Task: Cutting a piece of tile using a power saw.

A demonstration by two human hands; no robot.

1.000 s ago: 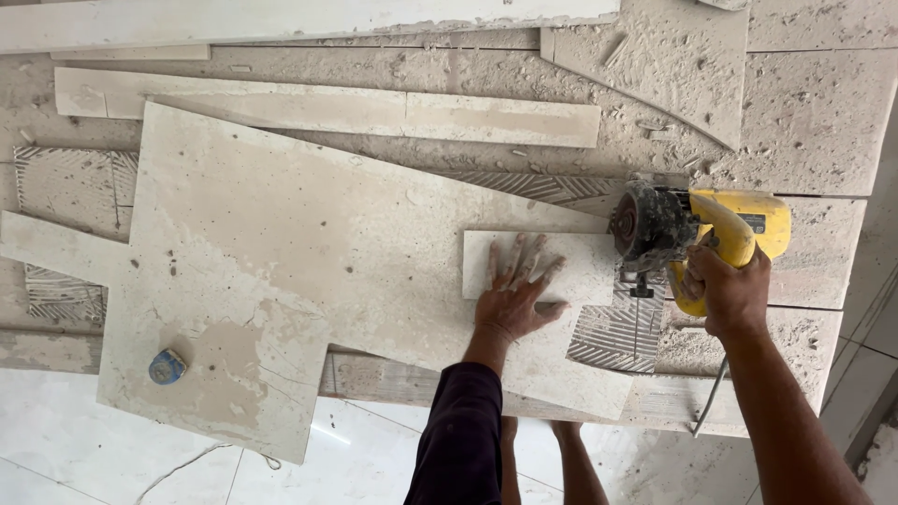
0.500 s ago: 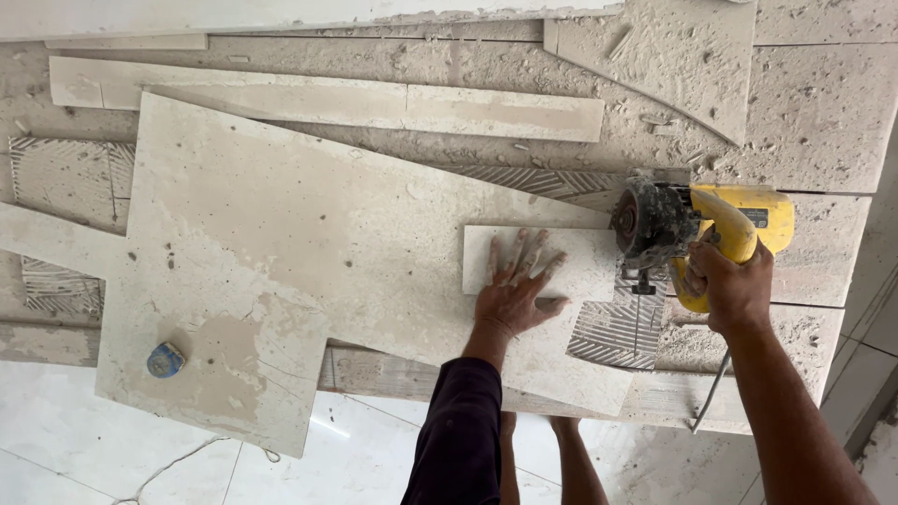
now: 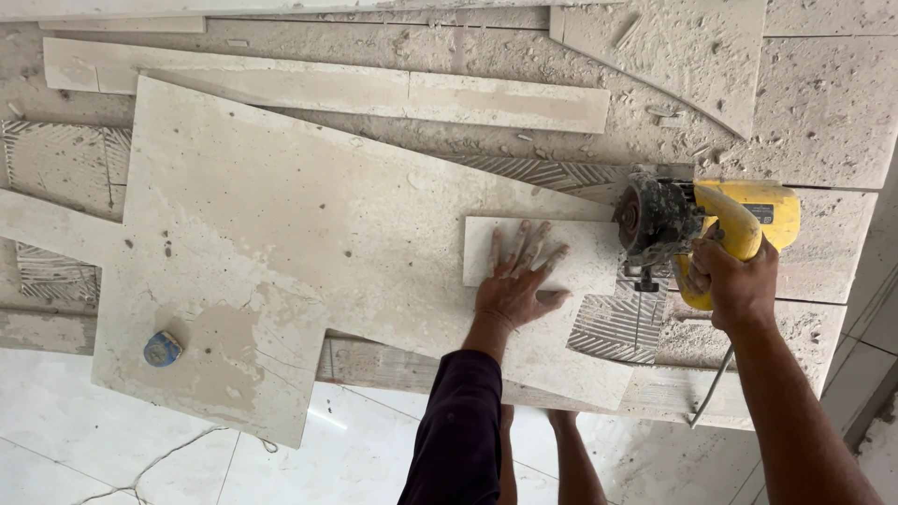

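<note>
Dust-coated, the small rectangular pale stone tile piece (image 3: 543, 254) lies flat on the large pale slab (image 3: 309, 243), its long axis running left to right. Your left hand (image 3: 517, 285) presses it down, open, fingers spread, gripping nothing. Your right hand (image 3: 739, 285) is wrapped tight around the yellow handheld cutter (image 3: 711, 224), whose blade end sits just beside the piece's right end, so the piece lies directly left of it.

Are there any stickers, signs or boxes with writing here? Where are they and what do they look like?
Label: small dark rectangle on the side of the yellow cutting tool that the right hand grips.
Blue roll: small, round, lying on the big pale tile; too small to tell whether it bears a label.
No signs, boxes or screens.
</note>
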